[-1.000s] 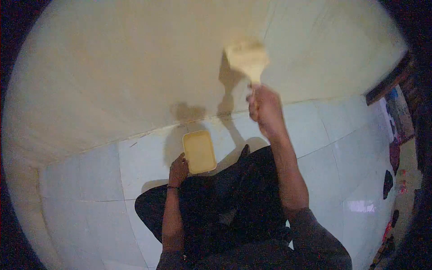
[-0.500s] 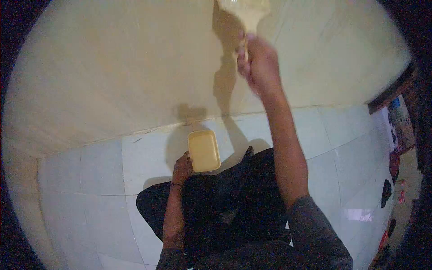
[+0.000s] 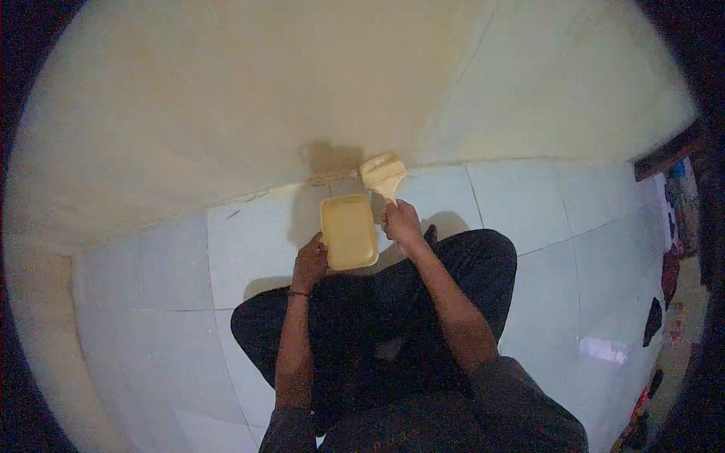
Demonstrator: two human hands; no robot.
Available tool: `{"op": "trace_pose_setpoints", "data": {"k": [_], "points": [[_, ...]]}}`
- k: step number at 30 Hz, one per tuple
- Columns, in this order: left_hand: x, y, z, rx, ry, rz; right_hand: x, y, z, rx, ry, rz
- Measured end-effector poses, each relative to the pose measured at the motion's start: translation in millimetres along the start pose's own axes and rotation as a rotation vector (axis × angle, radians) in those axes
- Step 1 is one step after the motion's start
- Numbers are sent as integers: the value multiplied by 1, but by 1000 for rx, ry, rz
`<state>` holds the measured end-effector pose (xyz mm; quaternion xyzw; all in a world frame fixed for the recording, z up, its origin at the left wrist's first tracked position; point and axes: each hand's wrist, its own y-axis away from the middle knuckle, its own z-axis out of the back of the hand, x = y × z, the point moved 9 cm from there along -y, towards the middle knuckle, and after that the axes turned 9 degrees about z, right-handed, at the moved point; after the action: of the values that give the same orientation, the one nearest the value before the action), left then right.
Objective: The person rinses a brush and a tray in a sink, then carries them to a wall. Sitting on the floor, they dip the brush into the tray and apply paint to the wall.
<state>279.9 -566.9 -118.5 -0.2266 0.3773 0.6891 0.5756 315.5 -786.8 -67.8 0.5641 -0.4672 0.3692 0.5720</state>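
My left hand [image 3: 310, 262] grips the left side of a shallow pale-yellow rectangular tray [image 3: 350, 230], held up in front of my crossed legs. No separate contents can be made out inside it. Closed around the handle of a wide paintbrush [image 3: 384, 175] is my right hand [image 3: 402, 225], just right of the tray. The brush's broad head points up and away from me, near the tray's far right corner and low by the wall's base. Whether its bristles touch the wall, I cannot tell.
A cream wall [image 3: 249, 98] rises ahead and meets the pale tiled floor [image 3: 174, 264]. Shadows of the hands and tray fall on both. Along the far right are a dark wooden edge [image 3: 668, 151] and several scattered items, including a dark object [image 3: 652, 322] on the floor.
My right hand has brought the paintbrush down from high on the wall to beside the tray. The tray sits slightly higher and further right in view, still in my left hand.
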Motion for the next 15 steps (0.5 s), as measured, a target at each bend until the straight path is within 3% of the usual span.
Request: {"op": "trace_pose_setpoints", "data": {"k": [4, 6, 10, 15], "points": [[-10, 4, 3, 16, -23, -30, -4, 27, -18, 100, -162, -63], [-5, 3, 2, 13, -30, -15, -21, 55, -41, 228, -527, -254], [-2, 10, 2, 1, 16, -119, -52, 100, -57, 214, -337, -282], [-15, 20, 0, -28, -92, -238, -79, 109, -59, 199, -326, -278]]}}
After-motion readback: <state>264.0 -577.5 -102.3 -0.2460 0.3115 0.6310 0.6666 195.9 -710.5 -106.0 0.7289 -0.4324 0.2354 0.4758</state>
